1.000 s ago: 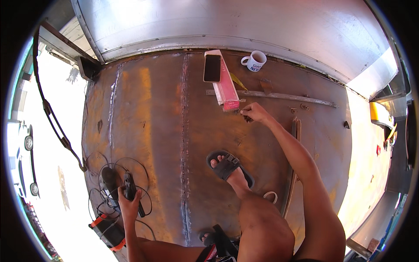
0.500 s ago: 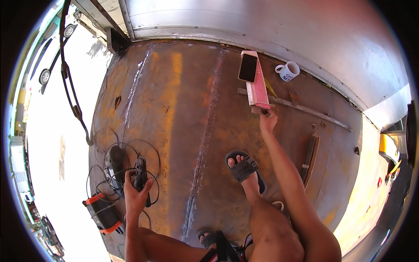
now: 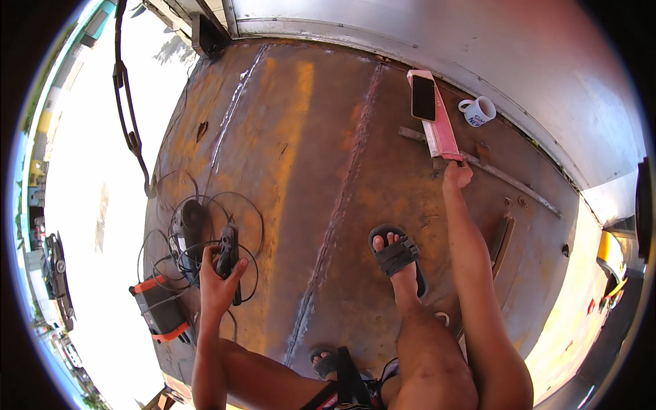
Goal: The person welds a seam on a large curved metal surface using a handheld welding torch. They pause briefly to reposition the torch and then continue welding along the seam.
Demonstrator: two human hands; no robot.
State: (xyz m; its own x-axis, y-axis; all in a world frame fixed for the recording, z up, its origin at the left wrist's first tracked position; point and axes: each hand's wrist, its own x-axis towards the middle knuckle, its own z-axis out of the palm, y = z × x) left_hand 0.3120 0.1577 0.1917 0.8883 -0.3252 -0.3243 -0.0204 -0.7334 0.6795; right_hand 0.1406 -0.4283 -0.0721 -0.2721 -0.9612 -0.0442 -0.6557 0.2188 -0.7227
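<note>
Holding a slim black tool (image 3: 229,253) between thumb and fingers, the left hand (image 3: 220,281) is down low on the left, right by a mess of looped cable (image 3: 262,225). The right hand (image 3: 458,175) is stretched way out front, up against the near end of a long pink box (image 3: 444,137). It's bunched in pretty narrow, but the fingertips are hidden, so I can't tell if they're pinching anything.

That box lies lengthwise on a rusty metal floor (image 3: 294,205), crossing a flat metal bar (image 3: 523,190), with a phone (image 3: 424,99) resting screen-up on its far end. A white mug (image 3: 480,112) sits just to the right of it. Couple of small rings (image 3: 523,202) lie near the bar too.

Back on the left, a chunky black power tool (image 3: 186,229) is tangled up in the cable, and a black and orange case (image 3: 160,307) sits nearer the camera. One sandaled foot (image 3: 395,255) is planted between the two arms. Farther out, a grey metal wall (image 3: 437,27) runs along the far side.
</note>
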